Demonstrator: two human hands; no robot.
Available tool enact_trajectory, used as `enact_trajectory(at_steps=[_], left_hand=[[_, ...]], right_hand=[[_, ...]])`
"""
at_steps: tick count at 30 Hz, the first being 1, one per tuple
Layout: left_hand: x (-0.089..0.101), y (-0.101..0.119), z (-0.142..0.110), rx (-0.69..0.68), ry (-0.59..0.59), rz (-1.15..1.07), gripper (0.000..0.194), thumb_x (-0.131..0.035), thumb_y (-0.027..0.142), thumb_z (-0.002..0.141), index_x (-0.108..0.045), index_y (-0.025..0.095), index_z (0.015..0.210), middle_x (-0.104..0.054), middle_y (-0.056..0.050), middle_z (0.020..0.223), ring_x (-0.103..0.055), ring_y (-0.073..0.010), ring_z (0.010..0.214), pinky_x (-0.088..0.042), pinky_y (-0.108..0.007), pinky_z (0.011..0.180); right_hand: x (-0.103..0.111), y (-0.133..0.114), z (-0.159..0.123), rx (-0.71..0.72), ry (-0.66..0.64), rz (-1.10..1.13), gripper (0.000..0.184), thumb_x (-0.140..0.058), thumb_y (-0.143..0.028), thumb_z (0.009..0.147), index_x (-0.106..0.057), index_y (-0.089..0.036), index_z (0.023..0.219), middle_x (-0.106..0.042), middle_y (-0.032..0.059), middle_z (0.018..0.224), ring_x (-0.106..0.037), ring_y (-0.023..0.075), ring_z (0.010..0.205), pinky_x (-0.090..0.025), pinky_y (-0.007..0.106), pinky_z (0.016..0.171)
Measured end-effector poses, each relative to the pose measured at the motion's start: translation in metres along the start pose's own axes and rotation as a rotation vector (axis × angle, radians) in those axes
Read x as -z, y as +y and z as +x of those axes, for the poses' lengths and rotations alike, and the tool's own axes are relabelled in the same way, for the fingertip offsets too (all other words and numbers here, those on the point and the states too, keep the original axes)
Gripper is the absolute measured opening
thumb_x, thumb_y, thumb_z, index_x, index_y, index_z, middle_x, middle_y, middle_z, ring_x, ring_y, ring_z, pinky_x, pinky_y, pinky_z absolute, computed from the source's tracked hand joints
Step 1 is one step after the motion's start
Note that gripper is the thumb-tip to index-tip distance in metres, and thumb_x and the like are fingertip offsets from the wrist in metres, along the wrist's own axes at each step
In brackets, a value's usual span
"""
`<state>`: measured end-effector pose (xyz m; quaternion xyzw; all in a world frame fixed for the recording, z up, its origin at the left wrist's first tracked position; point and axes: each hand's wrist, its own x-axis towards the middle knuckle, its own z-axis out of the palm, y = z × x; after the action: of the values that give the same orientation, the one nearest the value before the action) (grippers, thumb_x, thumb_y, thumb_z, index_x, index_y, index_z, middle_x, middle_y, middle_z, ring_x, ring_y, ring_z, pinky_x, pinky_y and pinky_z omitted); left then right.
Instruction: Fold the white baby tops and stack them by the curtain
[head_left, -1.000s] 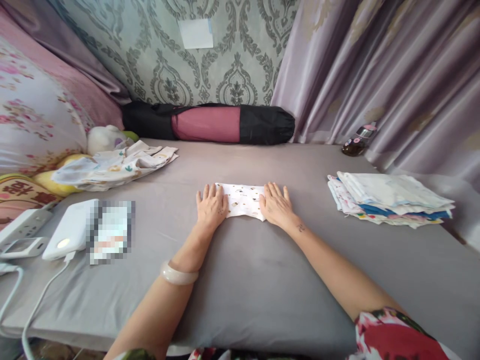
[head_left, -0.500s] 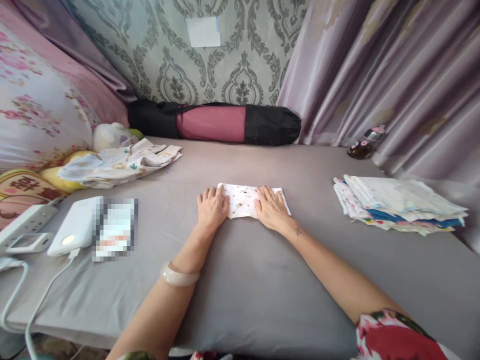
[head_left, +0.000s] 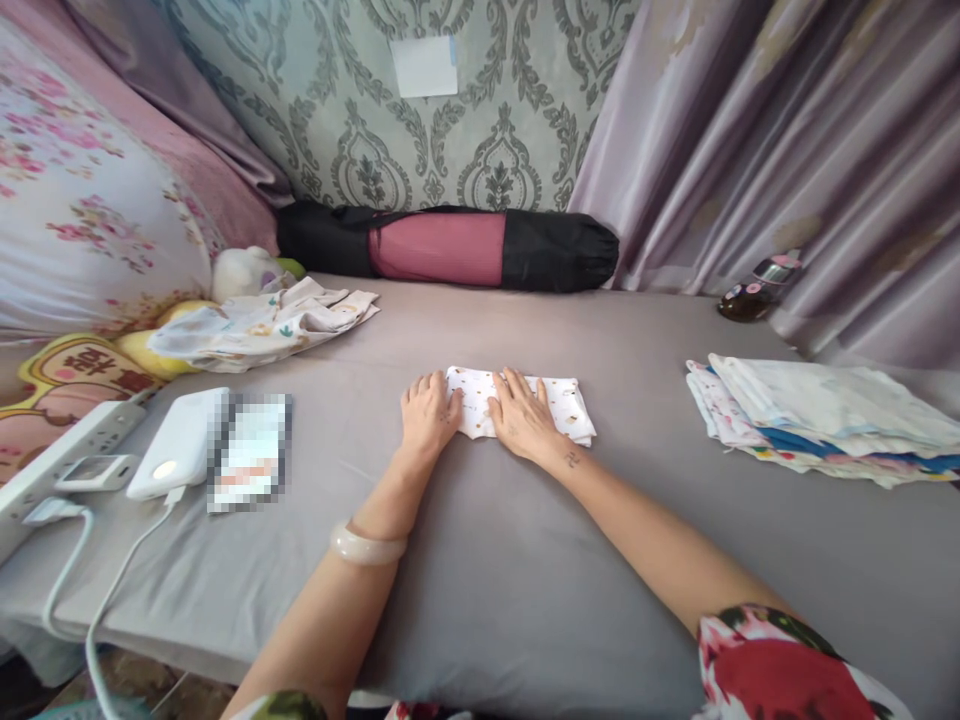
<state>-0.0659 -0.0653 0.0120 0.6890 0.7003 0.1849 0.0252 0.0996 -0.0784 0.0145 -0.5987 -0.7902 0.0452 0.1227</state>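
Observation:
A small folded white cloth [head_left: 568,408] with little brown and dark prints lies flat on the grey sheet in front of me. My left hand [head_left: 427,413] rests on its left end, fingers stretched out and pointing away from me. Near the cloth's middle, my right hand [head_left: 523,415] lies flat with the fingers spread. The cloth's right end shows uncovered, its layers slightly offset at the corner. Parts of the cloth under both palms are hidden.
To the right sits a stack of folded cloths [head_left: 832,405], with a dark bottle [head_left: 750,295] behind it. A black and pink roll bag [head_left: 439,248] lies along the wall. On the left are a crumpled printed garment [head_left: 262,325], a power bank [head_left: 180,445] with a cable and a power strip [head_left: 67,470].
My right hand has slid left over the cloth, from its right end towards the middle. My left hand stays on the left end. The whole view has shifted slightly.

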Motion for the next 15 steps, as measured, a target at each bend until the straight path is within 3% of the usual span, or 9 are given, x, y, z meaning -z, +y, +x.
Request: enact_trajectory(at_steps=[8,15], left_hand=[[0.002,0.001,0.001,0.002,-0.006,-0.026,0.035,-0.047,0.035,0.094,-0.055,0.015,0.121,-0.065,-0.015,0.12,-0.058,-0.0287,0.115,-0.042,-0.041,0.098],[-0.001,-0.003,0.005,0.035,0.058,-0.035,0.032,-0.038,0.025,0.096,-0.057,0.013,0.118,-0.067,-0.015,0.116,-0.06,-0.0263,0.113,-0.043,-0.039,0.097]], right_hand=[[0.007,-0.007,0.012,0.009,-0.016,-0.008,0.053,-0.026,-0.031,0.1,-0.041,-0.007,0.146,-0.035,0.0193,0.154,-0.027,0.0309,0.144,-0.016,0.057,0.116],[-0.011,-0.02,0.022,0.045,0.032,0.03,0.054,-0.029,-0.03,0.099,-0.041,-0.004,0.145,-0.037,0.0181,0.154,-0.027,0.0286,0.145,-0.014,0.051,0.118]])
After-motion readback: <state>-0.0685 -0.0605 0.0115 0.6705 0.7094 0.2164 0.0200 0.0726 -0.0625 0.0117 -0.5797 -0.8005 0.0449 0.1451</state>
